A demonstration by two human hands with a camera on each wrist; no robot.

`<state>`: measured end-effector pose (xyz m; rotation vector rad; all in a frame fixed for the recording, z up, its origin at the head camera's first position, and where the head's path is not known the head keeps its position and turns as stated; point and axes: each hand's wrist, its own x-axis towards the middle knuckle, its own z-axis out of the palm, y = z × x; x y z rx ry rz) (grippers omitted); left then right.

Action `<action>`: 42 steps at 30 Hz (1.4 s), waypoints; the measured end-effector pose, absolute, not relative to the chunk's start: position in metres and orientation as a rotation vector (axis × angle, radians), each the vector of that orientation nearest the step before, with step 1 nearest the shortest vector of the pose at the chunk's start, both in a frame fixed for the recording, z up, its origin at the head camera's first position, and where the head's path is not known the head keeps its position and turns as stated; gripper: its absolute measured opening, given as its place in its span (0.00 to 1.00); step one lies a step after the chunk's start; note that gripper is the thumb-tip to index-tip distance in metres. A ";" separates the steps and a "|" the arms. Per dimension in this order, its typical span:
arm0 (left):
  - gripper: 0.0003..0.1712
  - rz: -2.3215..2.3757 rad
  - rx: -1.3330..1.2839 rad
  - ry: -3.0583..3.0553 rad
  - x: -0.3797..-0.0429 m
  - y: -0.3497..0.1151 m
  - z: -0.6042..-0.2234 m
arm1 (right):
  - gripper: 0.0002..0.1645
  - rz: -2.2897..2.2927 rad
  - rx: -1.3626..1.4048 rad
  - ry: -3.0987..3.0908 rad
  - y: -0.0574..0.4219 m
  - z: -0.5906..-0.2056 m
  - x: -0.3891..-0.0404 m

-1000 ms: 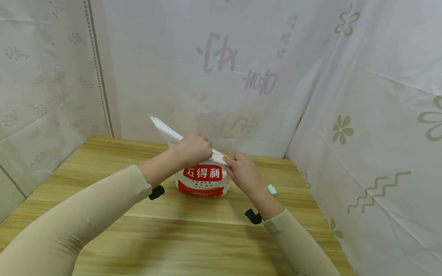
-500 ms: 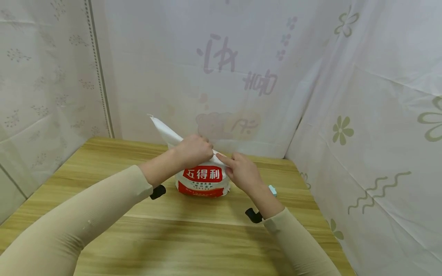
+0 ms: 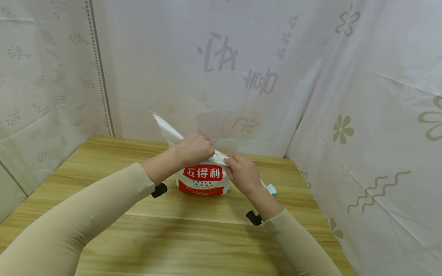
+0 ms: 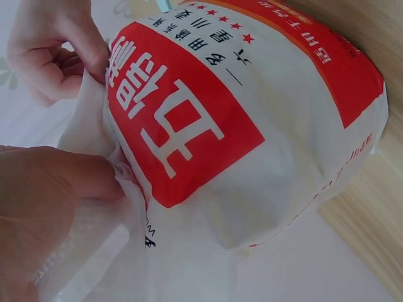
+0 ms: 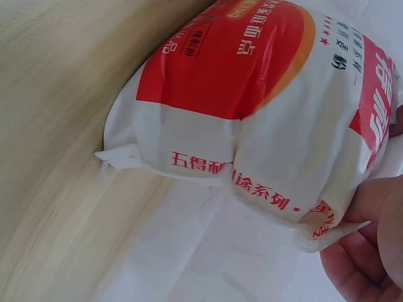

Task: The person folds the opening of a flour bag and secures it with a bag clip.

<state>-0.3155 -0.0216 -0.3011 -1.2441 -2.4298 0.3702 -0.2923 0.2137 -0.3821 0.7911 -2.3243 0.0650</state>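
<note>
A white flour bag [image 3: 203,184] with red panels and white lettering stands on the wooden table. Its top is folded over, and one corner juts up to the upper left. My left hand [image 3: 194,148] grips the bag's top near the middle, fingers curled into the white material. At the bag's upper right corner, my right hand [image 3: 243,172] pinches the edge between thumb and fingers. The left wrist view shows both hands along the gathered top of the flour bag [image 4: 283,138]. In the right wrist view the right hand [image 5: 368,233] holds the folded corner.
A small light-blue object [image 3: 271,189] lies on the table [image 3: 165,241] just beyond the right wrist. Black wrist-mount ends [image 3: 159,190] stick out beside both forearms. Printed white curtains [image 3: 221,69] enclose the table at the back and sides.
The right thumb moved inward along the folded top, then back to the corner. More of the light-blue object shows now. The left hand keeps its grip, and the bag stays in place.
</note>
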 end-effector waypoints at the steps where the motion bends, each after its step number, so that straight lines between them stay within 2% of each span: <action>1: 0.05 0.368 -1.243 -2.428 -0.316 -0.022 -0.301 | 0.11 0.064 0.791 -2.320 0.214 -0.382 -0.293; 8: 0.06 0.408 -1.201 -2.399 -0.315 -0.023 -0.304 | 0.09 0.091 0.758 -2.392 0.212 -0.379 -0.293; 13: 0.08 0.463 -1.148 -2.408 -0.313 -0.028 -0.302 | 0.12 0.212 0.684 -2.552 0.216 -0.376 -0.292; 16: 0.05 0.436 -1.113 -2.441 -0.311 -0.036 -0.293 | 0.13 0.278 0.659 -2.624 0.222 -0.377 -0.293; 20: 0.02 0.295 -1.028 -2.538 -0.311 -0.051 -0.277 | 0.09 0.415 0.590 -2.673 0.231 -0.377 -0.293; 25: 0.05 0.167 -0.978 -2.612 -0.315 -0.062 -0.263 | 0.07 0.486 0.590 -2.636 0.235 -0.378 -0.295; 32: 0.04 0.189 -1.040 -2.627 -0.317 -0.062 -0.254 | 0.07 0.551 0.588 -2.614 0.238 -0.383 -0.297; 42: 0.13 -0.124 -1.084 -2.880 -0.313 -0.085 -0.223 | 0.08 0.684 0.586 -2.636 0.243 -0.384 -0.301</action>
